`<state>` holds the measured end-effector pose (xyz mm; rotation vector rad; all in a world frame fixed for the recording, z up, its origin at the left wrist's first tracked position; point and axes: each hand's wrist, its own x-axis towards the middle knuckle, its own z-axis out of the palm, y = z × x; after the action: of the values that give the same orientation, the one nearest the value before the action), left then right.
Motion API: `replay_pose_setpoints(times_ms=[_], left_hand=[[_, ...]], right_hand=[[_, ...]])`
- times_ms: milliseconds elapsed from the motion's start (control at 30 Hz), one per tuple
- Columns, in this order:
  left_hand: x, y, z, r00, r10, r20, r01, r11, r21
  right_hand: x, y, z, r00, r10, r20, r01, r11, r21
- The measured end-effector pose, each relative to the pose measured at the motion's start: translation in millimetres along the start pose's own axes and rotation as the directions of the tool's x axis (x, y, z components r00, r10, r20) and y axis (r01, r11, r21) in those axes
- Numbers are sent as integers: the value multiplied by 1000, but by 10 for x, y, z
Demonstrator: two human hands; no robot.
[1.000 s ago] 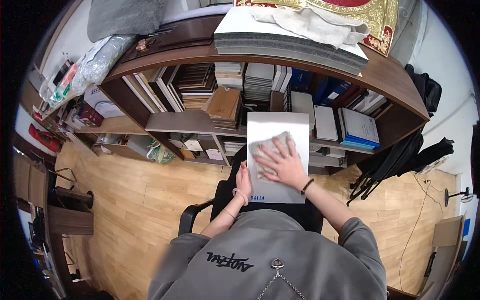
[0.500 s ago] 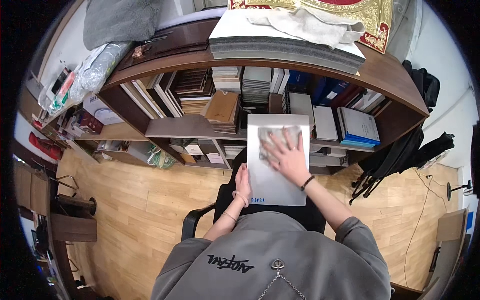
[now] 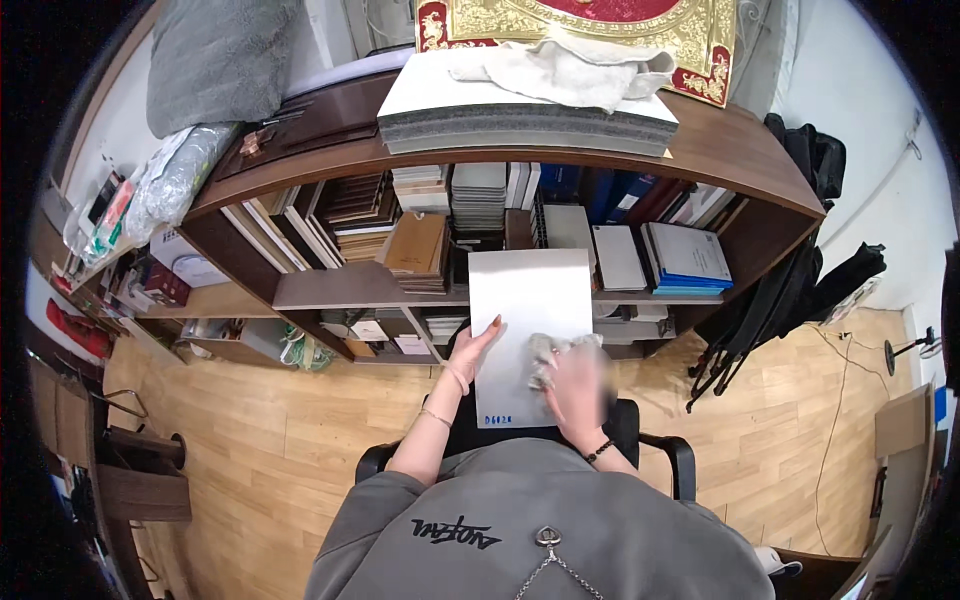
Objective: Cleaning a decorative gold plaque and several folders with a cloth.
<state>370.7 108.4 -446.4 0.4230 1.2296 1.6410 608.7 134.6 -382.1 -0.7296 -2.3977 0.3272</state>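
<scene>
A flat white panel (image 3: 530, 290), with blue handwriting near its lower left corner, lies in front of my torso. My left hand (image 3: 472, 350) grips its left edge, thumb on the face and the other fingers mostly out of sight underneath. Over the lower right part of the panel, my right hand (image 3: 580, 385) is closed on a crumpled greyish cloth (image 3: 541, 358). Motion blurs the outer side of that hand. The cloth is bunched on the panel's surface, partly covered by the fingers.
Beyond the panel stands a brown shelf unit (image 3: 340, 287) full of books and sample boards. On top are thick foam-edged boards (image 3: 520, 130), a white towel (image 3: 590, 75) and a gold-red frame (image 3: 700, 50). A black chair's armrests (image 3: 680, 465) flank me; folded black stands (image 3: 745, 330) lean at right.
My right hand has drawn the cloth from the panel's upper part down toward its lower right, from spread flat to bunched. My left hand has slid farther up the left edge.
</scene>
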Motion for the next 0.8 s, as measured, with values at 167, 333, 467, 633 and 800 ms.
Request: replay_pose_setpoints(times_ms=[167,333,467,633,800], left_hand=[[-450,285,339,990,54,-130,-55,999,-4],[-1084,749,632,957,275,-90,-251,945,209],[-1407,1075,842,882,463,-93,-433,872,229],[-1503,1179,683,822,557,-119,-559,829,18],[-1416,1159,441,831,552,-66,-556,822,-127]], right_hand=[[138,325,-374,766,637,-86,-273,443,854],[889,-169,-1007,953,6,-302,80,959,271],[1028,-653,-894,920,-154,-362,135,988,-77],[856,-658,-899,707,-662,-249,565,741,-364],[1458,-661,-1529,846,-278,-456,395,900,183]])
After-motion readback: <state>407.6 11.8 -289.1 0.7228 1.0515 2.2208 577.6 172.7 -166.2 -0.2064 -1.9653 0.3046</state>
